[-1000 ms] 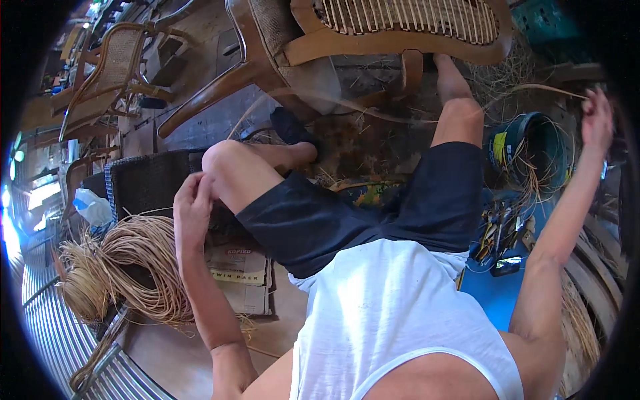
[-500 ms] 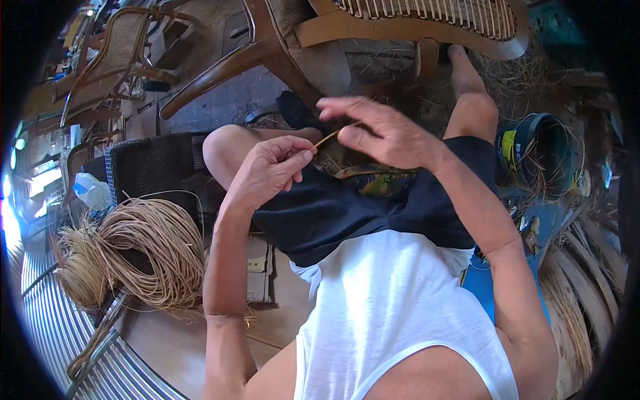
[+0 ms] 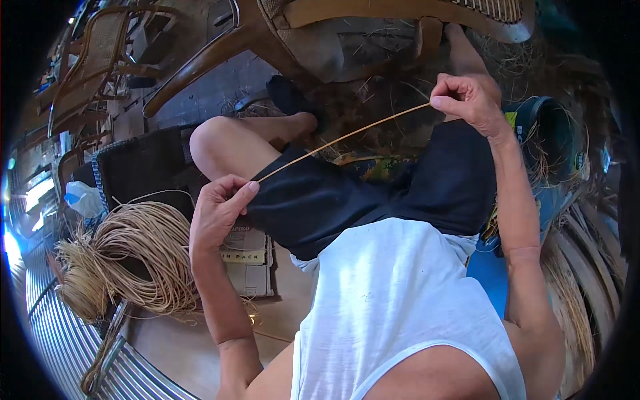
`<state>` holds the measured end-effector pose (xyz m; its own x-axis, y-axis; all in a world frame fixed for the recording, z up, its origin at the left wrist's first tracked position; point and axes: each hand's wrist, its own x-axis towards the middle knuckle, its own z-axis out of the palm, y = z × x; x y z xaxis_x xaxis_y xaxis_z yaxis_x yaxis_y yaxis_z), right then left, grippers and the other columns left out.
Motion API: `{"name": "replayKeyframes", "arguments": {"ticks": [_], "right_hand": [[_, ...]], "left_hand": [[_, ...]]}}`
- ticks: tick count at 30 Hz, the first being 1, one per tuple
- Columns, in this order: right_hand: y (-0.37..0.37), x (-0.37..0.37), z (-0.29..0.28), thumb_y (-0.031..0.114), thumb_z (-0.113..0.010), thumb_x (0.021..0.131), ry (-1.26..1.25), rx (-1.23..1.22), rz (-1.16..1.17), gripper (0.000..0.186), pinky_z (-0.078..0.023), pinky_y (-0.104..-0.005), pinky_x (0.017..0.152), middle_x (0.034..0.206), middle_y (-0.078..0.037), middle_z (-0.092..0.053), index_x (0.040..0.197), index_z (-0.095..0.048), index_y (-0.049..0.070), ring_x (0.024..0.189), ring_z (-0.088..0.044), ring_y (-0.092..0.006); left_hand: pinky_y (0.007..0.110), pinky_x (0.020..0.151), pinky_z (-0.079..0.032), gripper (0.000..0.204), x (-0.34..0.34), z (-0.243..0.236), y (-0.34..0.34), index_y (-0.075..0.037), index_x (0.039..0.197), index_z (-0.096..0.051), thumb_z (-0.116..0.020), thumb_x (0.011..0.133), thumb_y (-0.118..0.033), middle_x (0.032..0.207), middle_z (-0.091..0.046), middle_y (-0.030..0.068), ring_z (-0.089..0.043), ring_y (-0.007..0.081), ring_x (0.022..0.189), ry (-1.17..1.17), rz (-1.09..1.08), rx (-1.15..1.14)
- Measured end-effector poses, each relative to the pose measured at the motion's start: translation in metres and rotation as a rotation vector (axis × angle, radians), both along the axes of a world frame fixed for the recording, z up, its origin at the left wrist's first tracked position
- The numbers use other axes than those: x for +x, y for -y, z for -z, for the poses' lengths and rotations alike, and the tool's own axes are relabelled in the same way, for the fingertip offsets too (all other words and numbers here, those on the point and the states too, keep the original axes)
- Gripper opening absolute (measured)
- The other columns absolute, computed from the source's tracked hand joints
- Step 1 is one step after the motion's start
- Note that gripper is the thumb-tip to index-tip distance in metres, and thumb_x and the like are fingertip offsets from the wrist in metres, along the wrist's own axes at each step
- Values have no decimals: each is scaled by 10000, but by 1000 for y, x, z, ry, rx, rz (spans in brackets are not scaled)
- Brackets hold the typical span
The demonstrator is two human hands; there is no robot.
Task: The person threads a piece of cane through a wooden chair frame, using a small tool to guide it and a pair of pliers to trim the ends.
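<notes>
A thin tan cane strand (image 3: 343, 138) stretches between my two hands, rising from left to right above my lap in a slight bow. My left hand (image 3: 219, 205) pinches its lower end between thumb and fingers, near my left knee. Over my right thigh, my right hand (image 3: 469, 107) grips the upper end between thumb and forefinger. A large coil of cane (image 3: 148, 257) lies to the left of my left forearm, tied up beside a paler frayed bundle (image 3: 83, 287).
A wooden chair frame (image 3: 267, 40) with a partly laced cane seat (image 3: 493, 8) stands ahead. At right is a dark bucket (image 3: 550, 143) with loose strands over it. Another caned chair (image 3: 100, 50) is far left. A stack of printed cardboard (image 3: 250, 267) lies under my left arm.
My hands have drawn apart, the right one moving right and the left one down and left. The cane strand now shows at length between them, and the right hand has closed on it.
</notes>
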<state>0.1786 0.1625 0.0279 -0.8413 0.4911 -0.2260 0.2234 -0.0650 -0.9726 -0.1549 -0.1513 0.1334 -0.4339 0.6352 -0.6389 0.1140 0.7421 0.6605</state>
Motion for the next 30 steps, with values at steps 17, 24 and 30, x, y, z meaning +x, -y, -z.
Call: {"name": "replayKeyframes", "arguments": {"ticks": [17,24,30], "right_hand": [[-35,11,23,179,-720,888,280,289,74,131,-416,-233,708,798,56,-581,877,-690,52,753,-503,-49],[-53,7,37,189,-724,884,270,265,101,135,-404,-232,701,787,56,-576,870,-684,61,747,-485,-47],[-46,0,39,199,-724,893,297,309,69,153,-398,-241,685,779,56,-551,861,-676,56,744,-471,-54]], "left_hand": [[201,601,-366,165,-2,-12,7,-19,915,-705,-684,936,-182,730,-561,-69,-450,28,659,21,-11,30],[196,612,-389,178,8,-26,10,-10,982,-725,-706,930,-179,765,-603,-60,-477,29,678,-32,-49,13],[195,620,-403,148,10,-34,15,-12,1004,-724,-714,927,-138,779,-616,-54,-494,29,688,-22,-101,-3]]}}
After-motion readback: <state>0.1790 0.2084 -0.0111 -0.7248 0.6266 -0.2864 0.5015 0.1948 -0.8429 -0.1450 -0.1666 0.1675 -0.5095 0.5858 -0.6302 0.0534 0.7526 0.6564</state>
